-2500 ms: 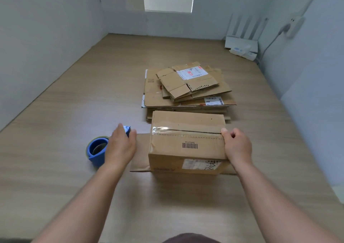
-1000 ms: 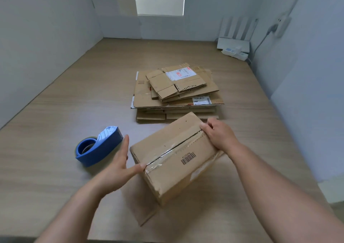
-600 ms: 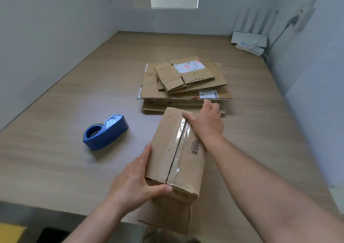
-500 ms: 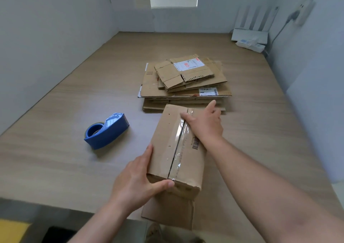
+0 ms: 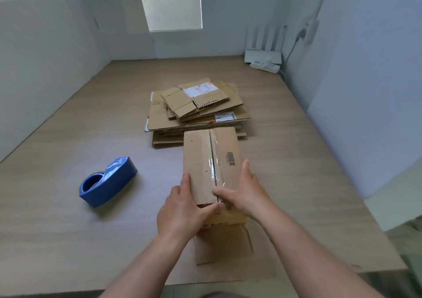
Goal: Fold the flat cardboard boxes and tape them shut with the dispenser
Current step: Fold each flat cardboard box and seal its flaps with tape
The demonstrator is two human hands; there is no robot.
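Note:
A folded cardboard box [image 5: 201,160] lies lengthwise on the wooden table [image 5: 68,240], clear tape running along its top seam and a barcode on its right half. My left hand [image 5: 182,208] grips its near left corner, thumb reaching across the near end. My right hand [image 5: 244,192] holds the near right side, thumb lying on the taped seam. A loose flap [image 5: 222,243] sticks out from the near end toward me. The blue tape dispenser [image 5: 107,182] rests on the table to the left, apart from both hands. A stack of flat cardboard boxes [image 5: 196,110] lies just behind the box.
White walls enclose the table on the left, back and right. A white router [image 5: 262,55] and a power strip [image 5: 265,66] sit in the far right corner, with a cable running up to a wall socket. The table's near edge is just below my forearms.
The box has been turned from crosswise to lengthwise. My right hand has come from its far end to its near right side, and my left hand keeps its hold on the near left corner.

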